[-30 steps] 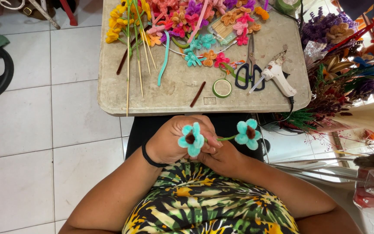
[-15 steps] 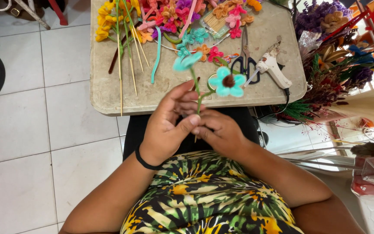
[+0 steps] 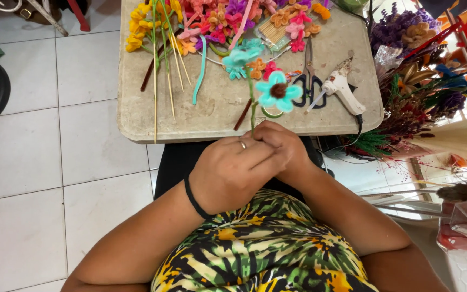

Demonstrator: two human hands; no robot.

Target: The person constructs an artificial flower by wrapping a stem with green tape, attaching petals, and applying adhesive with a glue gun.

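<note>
Fingers of the left hand and the right hand are pinched together on the thin green stem of two soft, light teal flowers above the table, and the bendy stem looks best held low.
</note>
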